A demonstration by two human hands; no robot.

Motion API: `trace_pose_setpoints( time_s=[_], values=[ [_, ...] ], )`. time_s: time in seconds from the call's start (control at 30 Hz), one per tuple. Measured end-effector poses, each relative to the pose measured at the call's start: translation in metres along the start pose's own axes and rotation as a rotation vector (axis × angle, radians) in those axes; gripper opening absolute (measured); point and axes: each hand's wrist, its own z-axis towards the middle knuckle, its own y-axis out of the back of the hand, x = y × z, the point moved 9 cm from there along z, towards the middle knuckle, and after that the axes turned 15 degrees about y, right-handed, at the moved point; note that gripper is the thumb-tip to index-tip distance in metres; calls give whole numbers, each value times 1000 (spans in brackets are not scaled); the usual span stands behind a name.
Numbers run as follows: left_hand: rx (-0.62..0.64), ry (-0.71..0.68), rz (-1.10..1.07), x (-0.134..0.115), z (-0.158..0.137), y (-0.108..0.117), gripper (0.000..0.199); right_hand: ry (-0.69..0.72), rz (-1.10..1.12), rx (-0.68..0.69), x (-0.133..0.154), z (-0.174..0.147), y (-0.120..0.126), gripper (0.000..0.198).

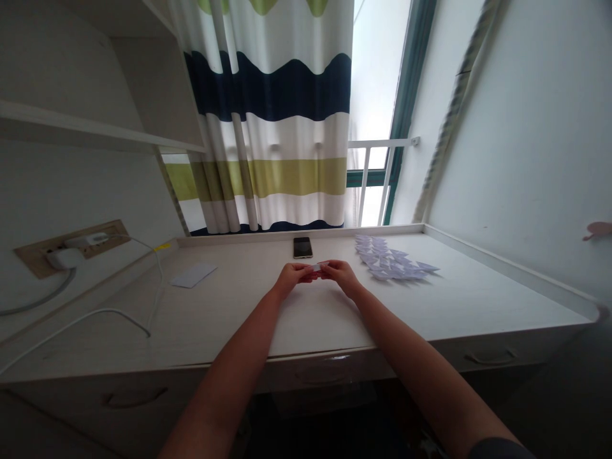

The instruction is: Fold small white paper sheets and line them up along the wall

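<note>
Both hands meet over the middle of the white desk (315,319), pinching one small piece of white paper (316,268) between them. My left hand (292,278) is closed on its left end. On the other end, my right hand (340,273) is closed too. The fingers cover most of the paper, so its exact shape is hard to make out. Just beyond the hands lies a dark smartphone (303,247). To the right is a spread of several pointed, folded paper pieces (394,260). A flat stack of white paper (194,275) lies on the left.
A white cable (160,274) runs from the wall socket (71,247) across the desk's left side. A low rim (507,271) edges the desk at the back and right. Behind it hang a striped curtain (287,140) and a window railing (377,144). Drawers (492,357) sit below.
</note>
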Motion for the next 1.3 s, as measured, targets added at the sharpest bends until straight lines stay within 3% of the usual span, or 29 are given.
trace_pose_setpoints(
  time_s=[0.2, 0.53, 0.7, 1.0, 1.3],
  values=[
    [50, 22, -78, 3, 1, -3, 33, -29, 11, -58, -4, 1, 6, 22],
    [14, 10, -100, 2, 4, 4, 30, -4, 19, -4, 1, -1, -1, 28],
    [73, 50, -72, 5, 3, 0, 27, 50, -43, 76, 4, -1, -7, 29],
    [135, 58, -9, 10, 2, -9, 25, 56, -96, 70, 4, -1, -7, 25],
    [31, -38, 57, 4, 3, -6, 28, 103, -177, 77, 2, 2, -5, 22]
  ],
)
